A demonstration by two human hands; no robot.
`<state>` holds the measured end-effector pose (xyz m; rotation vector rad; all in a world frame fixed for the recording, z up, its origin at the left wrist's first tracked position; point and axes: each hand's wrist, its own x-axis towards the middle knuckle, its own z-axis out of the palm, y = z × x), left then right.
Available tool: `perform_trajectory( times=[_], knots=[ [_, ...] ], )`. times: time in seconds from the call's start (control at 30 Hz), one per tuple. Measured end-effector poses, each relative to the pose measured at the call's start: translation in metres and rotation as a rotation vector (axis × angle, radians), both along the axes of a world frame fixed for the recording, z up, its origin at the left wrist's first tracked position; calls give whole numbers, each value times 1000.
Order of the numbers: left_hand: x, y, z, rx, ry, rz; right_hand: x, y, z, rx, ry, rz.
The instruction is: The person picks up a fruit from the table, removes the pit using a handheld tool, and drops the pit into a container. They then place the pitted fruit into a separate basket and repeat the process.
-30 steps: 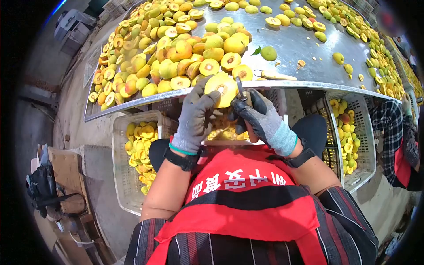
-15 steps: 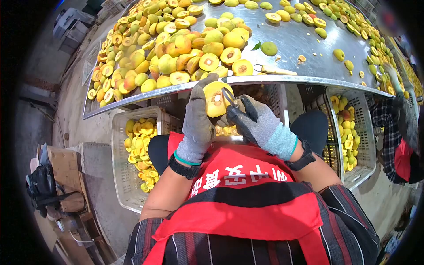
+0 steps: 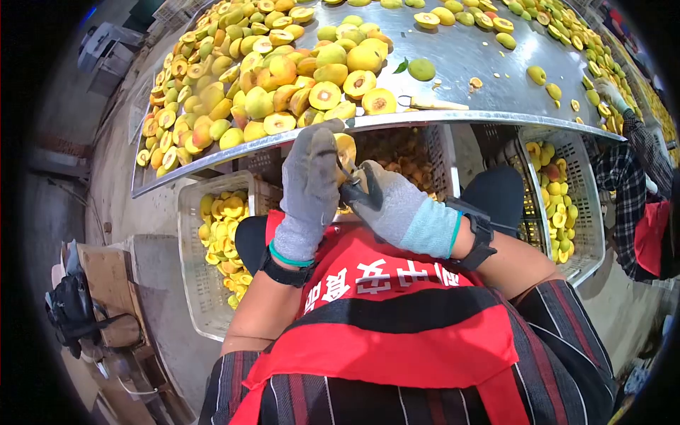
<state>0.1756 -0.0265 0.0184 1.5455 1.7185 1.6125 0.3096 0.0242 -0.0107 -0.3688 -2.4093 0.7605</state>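
Observation:
My left hand (image 3: 306, 188), in a grey work glove, is closed around a yellow peach half (image 3: 346, 149) just below the table's edge. The peach half is turned sideways, so its cut face is mostly hidden. My right hand (image 3: 393, 205), also gloved, is closed on a pitting knife (image 3: 345, 172) with a dark, narrow metal end. That end touches the peach half or lies right beside it; the exact contact is hidden by my fingers. On the metal table (image 3: 453, 92) in front, many peach halves (image 3: 269, 85) are heaped at the left.
A looped tool with a pale handle (image 3: 439, 105) lies at the table's edge. Under it stand a left crate (image 3: 188, 269) and a right crate (image 3: 588, 227) of peaches, with a middle crate (image 3: 445, 159) holding brownish pieces. A co-worker's sleeve (image 3: 648, 145) shows at the right.
The peach half has turned from facing me to edge-on. My left hand has rotated with it, and my right hand has shifted left and closer. The co-worker's arm has moved at the right.

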Motion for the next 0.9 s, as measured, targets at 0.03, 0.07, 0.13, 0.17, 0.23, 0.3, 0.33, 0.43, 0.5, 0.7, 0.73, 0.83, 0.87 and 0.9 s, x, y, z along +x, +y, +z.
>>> perform_trajectory(
  times=[0.03,0.07,0.13,0.17,0.23,0.3,0.33,0.43,0.5,0.7,0.73,0.83,0.87,0.9],
  knots=[
    [-1,1,-3,-19,-25,2,1,0,-1,-52,-50,8],
    [-1,3,-4,-39,-51,3,1,0,-1,-105,-99,15],
    [-1,4,-4,-60,-58,10,3,2,40,-631,-260,17],
    [-2,4,-5,-82,-64,17,4,3,54,-1160,-417,20],
    [-15,5,1,-57,305,-58,1,-2,17,-785,-242,0],
    [-21,9,-4,-26,576,-130,1,-6,15,-412,-75,-24],
    [-17,9,-4,-26,574,-131,2,-5,19,-605,-145,-16],
    [-3,13,-10,86,196,24,1,1,38,-984,-294,85],
    [4,9,-16,43,-47,1,0,1,31,-1166,-378,187],
    [-10,10,-12,-279,-232,-304,5,6,-2,-270,-259,70],
    [-11,11,-14,-277,-234,-306,7,7,1,-269,-261,68],
    [-15,15,-17,-258,-314,-285,11,9,28,-1444,-275,173],
    [-17,15,-17,-259,-312,-279,12,12,33,-1508,-241,254],
    [-19,17,-18,-236,-420,-335,14,13,36,-1540,-203,264]
  ],
)
